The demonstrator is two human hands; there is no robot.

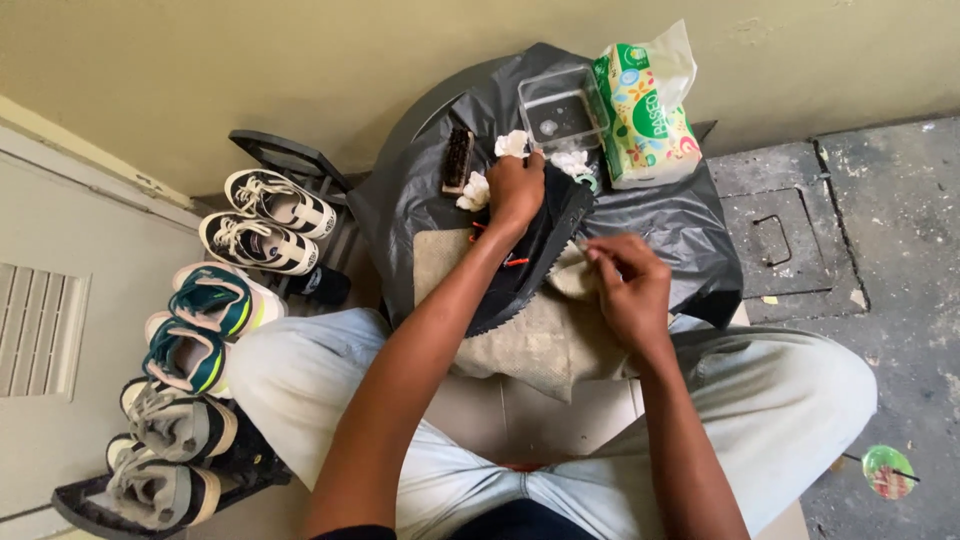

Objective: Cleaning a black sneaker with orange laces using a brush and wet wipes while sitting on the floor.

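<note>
A seated person looks down at their own two bare hands over a small worktop (690,235) draped in black plastic sheeting. The person's forearms and the shoe hide much of the beige cloth (530,345) spread across the lap. A black shoe (535,255) with a toothed sole edge lies tilted between the hands; its far end is hidden under the left hand (517,188), so its shape is hard to make out. The left hand's fingers (530,165) are curled down over the shoe's upper end, gripping it. The right hand (630,285) sits just beside the shoe's near side, its fingers pinched shut on a fold of pale cloth (572,278) that touches the sole edge.

Just beyond the left fingers lie crumpled white tissue wads (512,143) and a dark brush (459,158). Farther past them stand a clear plastic box (560,108) and a green flowered tissue pack (645,115). Well to the left of the left fingers, a rack of sneakers (215,300) runs along the wall, its lowest pair cut off by the frame edge.
</note>
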